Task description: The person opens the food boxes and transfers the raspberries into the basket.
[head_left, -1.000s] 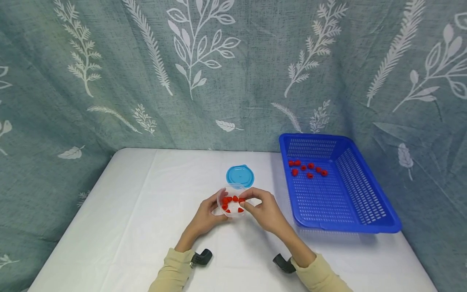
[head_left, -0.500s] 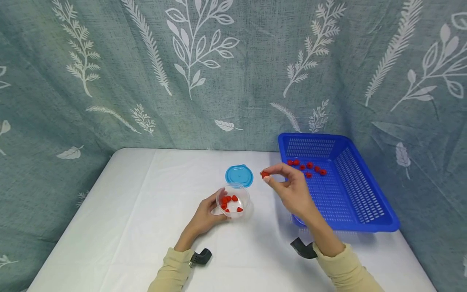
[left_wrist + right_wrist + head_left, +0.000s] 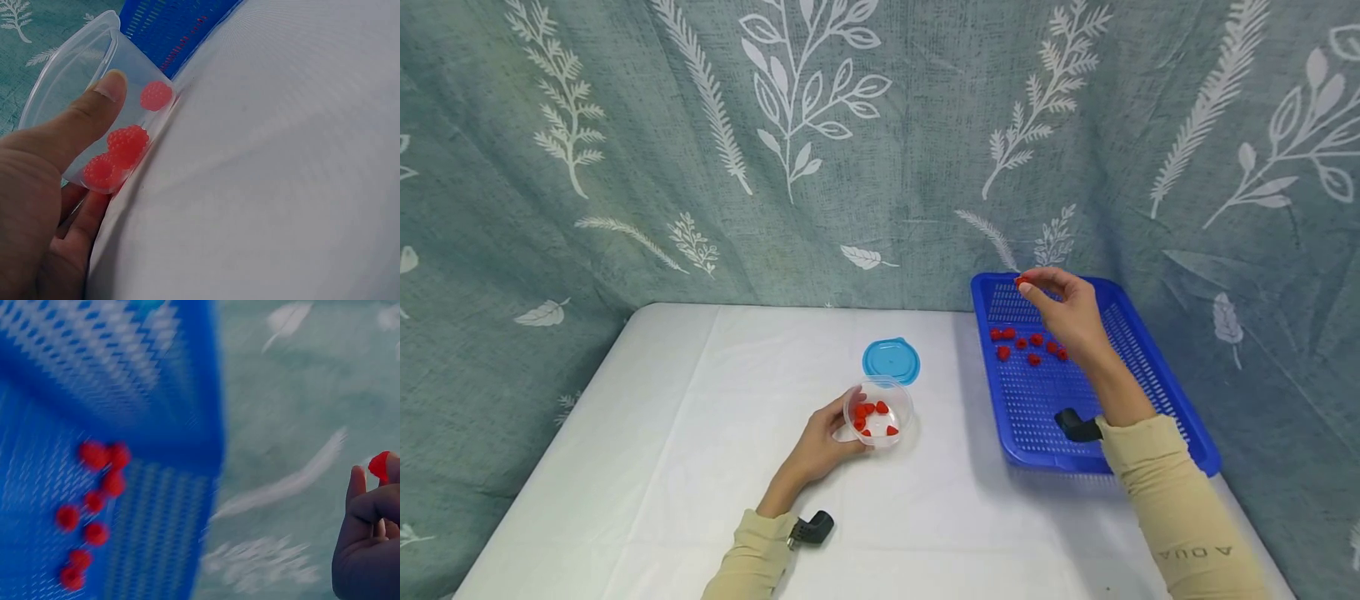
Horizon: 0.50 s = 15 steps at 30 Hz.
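On the white table stands a clear plastic cup [image 3: 901,408] with several red raspberries [image 3: 882,407] in it. My left hand [image 3: 820,450] grips its left side, and the left wrist view shows the thumb [image 3: 94,115] along the cup's wall. Over the back of the blue basket [image 3: 1075,454], my right hand [image 3: 1069,312] pinches one raspberry [image 3: 379,465] between thumb and fingertips. More raspberries [image 3: 1034,360] lie on the basket's floor, below that hand.
A round light-blue lid [image 3: 891,361] lies flat just behind the cup. The basket takes up the right side of the table [image 3: 715,433]. A patterned green curtain [image 3: 917,167] hangs behind the table's back edge.
My right hand has lifted a raspberry out of the cup and moved right and back, over the basket. The left hand and the cup have stayed in place.
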{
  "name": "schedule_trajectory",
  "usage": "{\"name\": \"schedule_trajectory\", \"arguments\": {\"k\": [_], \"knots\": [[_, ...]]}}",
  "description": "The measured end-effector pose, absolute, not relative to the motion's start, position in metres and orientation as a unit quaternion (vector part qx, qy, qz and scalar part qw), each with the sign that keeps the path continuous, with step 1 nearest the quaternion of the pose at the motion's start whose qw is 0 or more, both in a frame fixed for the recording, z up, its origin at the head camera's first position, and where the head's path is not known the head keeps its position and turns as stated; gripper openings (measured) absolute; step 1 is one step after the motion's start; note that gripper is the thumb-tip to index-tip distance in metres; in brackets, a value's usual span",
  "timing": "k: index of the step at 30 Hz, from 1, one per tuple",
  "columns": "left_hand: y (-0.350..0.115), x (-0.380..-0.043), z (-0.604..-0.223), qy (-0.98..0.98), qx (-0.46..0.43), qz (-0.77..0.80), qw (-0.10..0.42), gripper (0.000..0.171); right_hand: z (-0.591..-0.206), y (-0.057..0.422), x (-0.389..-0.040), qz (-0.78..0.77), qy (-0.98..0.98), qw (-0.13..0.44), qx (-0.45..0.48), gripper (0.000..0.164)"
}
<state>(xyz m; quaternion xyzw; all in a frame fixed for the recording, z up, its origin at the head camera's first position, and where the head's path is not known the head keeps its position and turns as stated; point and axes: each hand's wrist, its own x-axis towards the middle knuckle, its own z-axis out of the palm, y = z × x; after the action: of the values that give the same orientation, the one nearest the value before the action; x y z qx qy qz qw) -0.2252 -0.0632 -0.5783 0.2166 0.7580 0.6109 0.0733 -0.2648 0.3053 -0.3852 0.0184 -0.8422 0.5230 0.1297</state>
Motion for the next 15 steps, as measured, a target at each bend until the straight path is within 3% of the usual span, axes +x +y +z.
{"name": "schedule_trajectory", "arguments": {"k": [6, 15], "knots": [[-0.064, -0.225, -0.58, 0.758, 0.211, 0.613, 0.073, 0.091, -0.417, 0.339, -0.304, 0.503, -0.854, 0.129, -0.016, 0.041], [-0.062, -0.224, -0.579, 0.767, 0.202, 0.604, 0.07, 0.091, -0.469, 0.371, -0.333, 0.445, -0.886, 0.129, -0.005, 0.033]]}}
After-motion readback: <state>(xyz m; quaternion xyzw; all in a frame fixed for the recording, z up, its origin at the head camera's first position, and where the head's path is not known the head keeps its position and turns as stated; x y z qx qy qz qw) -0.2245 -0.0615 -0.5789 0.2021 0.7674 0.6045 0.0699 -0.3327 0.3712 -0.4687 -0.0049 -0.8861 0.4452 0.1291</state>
